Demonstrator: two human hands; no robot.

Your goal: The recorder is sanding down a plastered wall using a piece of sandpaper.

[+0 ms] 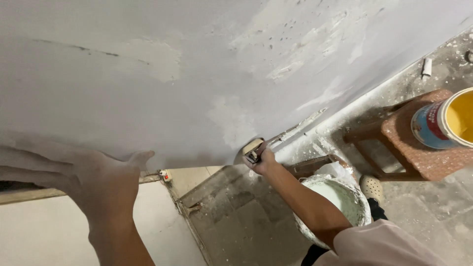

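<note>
My left hand (pixel 106 180) lies flat with spread fingers against the pale grey wall (pixel 148 88), near its lower edge. My right hand (pixel 261 158) reaches down and grips a putty knife (pixel 252 148), its wide blade pressed on the wall's bottom corner where white filler patches show. Below my right forearm stands a bucket (pixel 357 197) of pale green-white paste.
A reddish woven stool (pixel 419 148) on the dusty concrete floor carries a paint can (pixel 446 120) with a yellow inside. One foot in a pale perforated shoe (pixel 370 187) shows by the bucket. A wooden strip (pixel 29 194) runs along the left. Plaster crumbs line the wall base.
</note>
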